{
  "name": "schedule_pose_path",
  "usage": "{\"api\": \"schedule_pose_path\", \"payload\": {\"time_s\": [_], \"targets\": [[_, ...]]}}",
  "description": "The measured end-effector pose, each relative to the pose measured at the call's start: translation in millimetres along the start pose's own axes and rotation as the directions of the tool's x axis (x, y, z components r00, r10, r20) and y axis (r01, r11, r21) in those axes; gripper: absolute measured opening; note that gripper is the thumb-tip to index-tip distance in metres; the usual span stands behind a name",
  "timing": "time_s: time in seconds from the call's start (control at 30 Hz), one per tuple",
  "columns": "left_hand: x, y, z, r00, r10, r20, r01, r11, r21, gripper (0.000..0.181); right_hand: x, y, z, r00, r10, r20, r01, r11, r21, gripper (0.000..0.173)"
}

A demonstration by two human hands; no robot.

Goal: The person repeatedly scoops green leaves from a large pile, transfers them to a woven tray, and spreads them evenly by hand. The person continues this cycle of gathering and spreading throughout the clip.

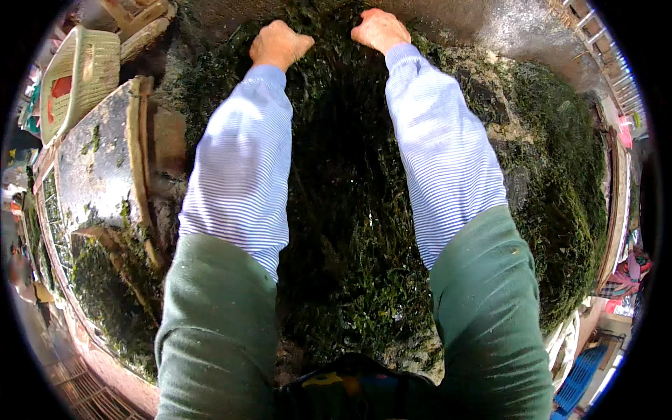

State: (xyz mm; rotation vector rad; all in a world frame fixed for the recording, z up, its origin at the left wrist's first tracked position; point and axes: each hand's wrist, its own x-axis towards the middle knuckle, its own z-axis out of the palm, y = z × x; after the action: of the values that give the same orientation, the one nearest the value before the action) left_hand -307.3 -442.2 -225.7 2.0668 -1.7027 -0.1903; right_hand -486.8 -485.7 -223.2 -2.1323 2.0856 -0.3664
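Both arms reach forward in striped cuffs and green sleeves. My left hand (278,44), at the upper middle, is curled into a fist over dark green wet plant matter (367,262), with its thumb side turned right. To its right, my right hand (381,31) is likewise curled above the far end of the same plant matter. Dark strands hang or lie just beside both hands; whether the fingers grip any of them cannot be made out. The plant matter spreads between my arms down to my body.
At the upper left, a pale plastic basket (97,79) with something red stands by wooden pieces (144,37). Below it is a grey sheet (97,157) with a wooden edge. Another green heap (562,199) lies right. A blue slatted object (583,375) is at the lower right.
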Motion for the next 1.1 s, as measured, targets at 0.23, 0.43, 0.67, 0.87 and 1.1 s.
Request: {"api": "schedule_pose_path", "payload": {"time_s": [0.23, 0.43, 0.67, 0.87, 1.1], "targets": [[-81.1, -10.5, -20.3, 0.994, -0.049, 0.102, 0.052, 0.998, -0.028, 0.042, -118.3, -15.0, -10.3, 0.977, -0.133, -0.168, 0.139, 0.990, 0.028, 0.026], [-243.5, -55.5, 10.0, 0.936, 0.123, 0.329, -0.158, 0.984, 0.082, 0.035, -264.4, 33.2, 17.6, 0.954, -0.287, -0.091, 0.288, 0.958, 0.000, 0.025], [-372.9, -74.6, -51.5, 0.824, 0.369, 0.430, -0.443, 0.893, 0.083, 0.047, -441.9, 49.4, -21.1, 0.964, -0.247, 0.098, 0.230, 0.960, 0.162, 0.030], [-380.1, -45.8, -142.9, 0.915, -0.033, 0.403, 0.383, 0.384, -0.840, 0.035, -469.8, 22.2, -126.1, 0.912, -0.258, -0.318, 0.389, 0.790, 0.474, 0.038], [-387.5, -41.7, -169.0, 0.951, -0.066, 0.302, 0.270, 0.654, -0.707, 0.018, -465.3, 81.2, -27.5, 0.895, -0.113, -0.432, 0.298, 0.871, 0.389, 0.044]]}}
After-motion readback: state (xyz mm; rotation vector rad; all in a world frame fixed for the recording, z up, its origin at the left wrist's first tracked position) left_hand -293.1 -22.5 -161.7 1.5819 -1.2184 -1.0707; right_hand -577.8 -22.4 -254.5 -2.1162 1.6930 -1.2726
